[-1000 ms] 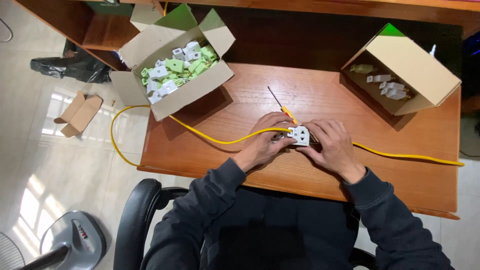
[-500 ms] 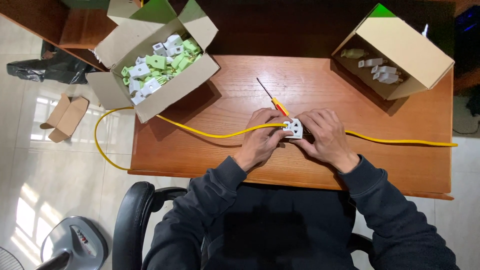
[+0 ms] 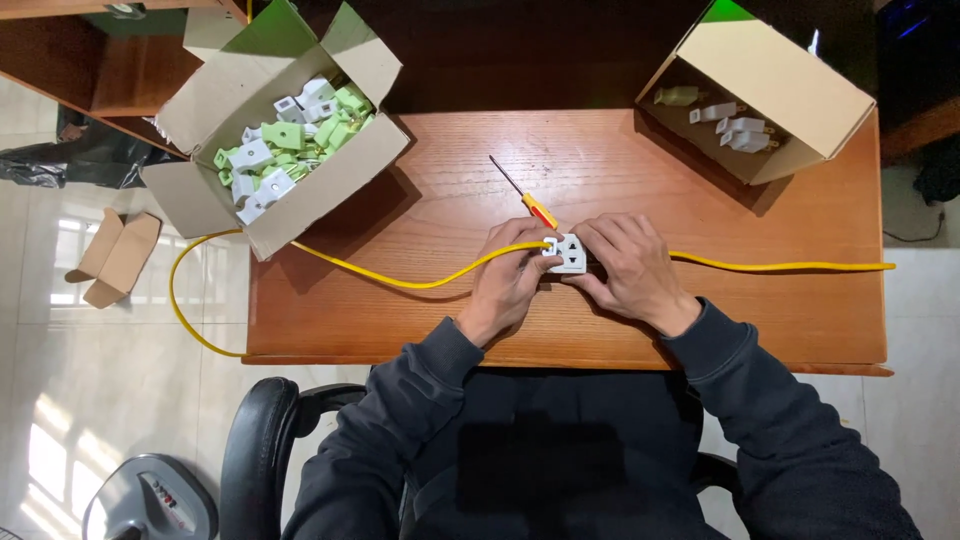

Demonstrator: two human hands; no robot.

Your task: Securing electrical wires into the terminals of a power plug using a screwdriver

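Head view, looking down on wooden desk [image 3: 780, 300]. Both hands meet at desk centre on a white socket block [image 3: 570, 254].

- Left hand [image 3: 512, 275]: fingers curled and pressed together around the block's left end, where the yellow cable [image 3: 400, 281] meets it. Thumb pad hidden under the hand; exact grip point can't be made out.
- Right hand [image 3: 628, 265]: fingers close together, folded over the block's right and rear side. Fingertips cover that edge, so what lies beneath is not visible.
- Socket block: lies on desk between the two hands, only its top face w/ slots shows.
- Cable: runs left off the desk edge, loops down over the floor and goes behind the left box. A 2nd stretch exits from under the right hand toward the right desk edge; end cut off by frame.
- Screwdriver [image 3: 524, 192]: orange/red handle, thin shaft, lies just behind the left hand, not touched.
- Open cardboard box, left [image 3: 330, 195]: white and green plastic parts, overhangs desk corner.
- Open cardboard box, right [image 3: 790, 85]: a few white parts; interior partly in shadow.
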